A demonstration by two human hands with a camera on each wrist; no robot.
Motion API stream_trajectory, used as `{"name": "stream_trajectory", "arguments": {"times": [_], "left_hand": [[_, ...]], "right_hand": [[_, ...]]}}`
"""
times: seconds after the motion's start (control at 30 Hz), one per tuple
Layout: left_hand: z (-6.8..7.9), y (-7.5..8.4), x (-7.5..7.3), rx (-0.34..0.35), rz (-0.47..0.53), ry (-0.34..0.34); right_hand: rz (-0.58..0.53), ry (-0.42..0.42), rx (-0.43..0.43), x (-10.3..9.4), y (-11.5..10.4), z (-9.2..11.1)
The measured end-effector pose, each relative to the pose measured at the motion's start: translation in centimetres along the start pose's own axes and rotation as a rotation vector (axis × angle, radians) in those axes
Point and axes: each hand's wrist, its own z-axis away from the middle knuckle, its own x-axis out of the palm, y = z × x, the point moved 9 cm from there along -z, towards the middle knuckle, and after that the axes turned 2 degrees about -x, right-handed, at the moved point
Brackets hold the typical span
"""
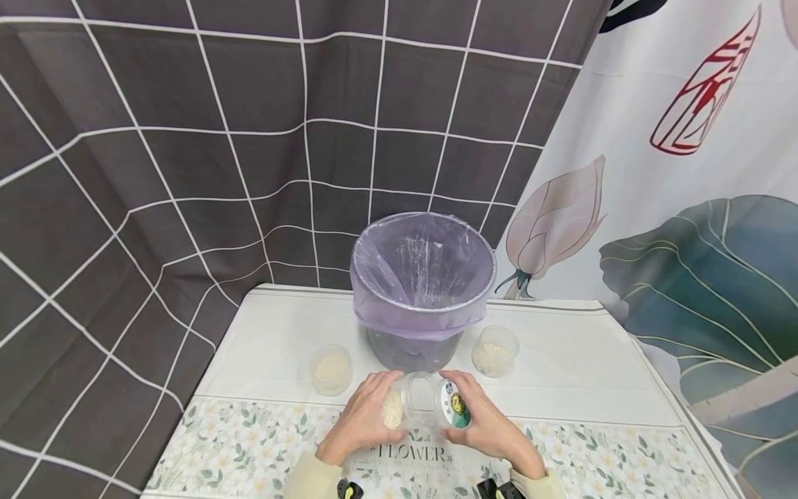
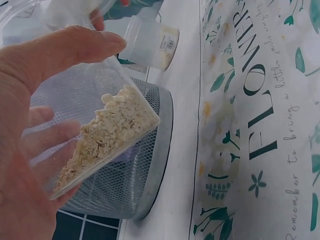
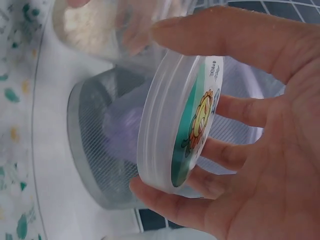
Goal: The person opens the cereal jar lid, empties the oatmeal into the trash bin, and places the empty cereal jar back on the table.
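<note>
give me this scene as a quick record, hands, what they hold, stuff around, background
left hand: the left hand grips a clear jar, tipped on its side
contents: pale flakes
right hand: the right hand holds a round lid with a sunflower picture
lid state: off the jar; contact between them unclear
beyond hands: mesh bin with purple liner
beside bin: one clear tub on each side, left tub and right tub, both holding pale contents
surface: floral cloth printed FLOWER
backdrop: dark grid curtain
</note>
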Motion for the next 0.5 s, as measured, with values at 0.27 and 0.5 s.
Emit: {"name": "stream_trajectory", "arguments": {"times": [0.27, 0.5], "left_hand": [[0.3, 0.0, -0.3, 0.003, -0.001, 0.025], [0.4, -0.4, -0.7, -0.013, 0.009, 0.042]], "right_hand": [[0.006, -0.011, 0.065, 0.3, 2.1, 0.7], [0.005, -0.013, 0.141, 0.8, 3.8, 1.1]]}}
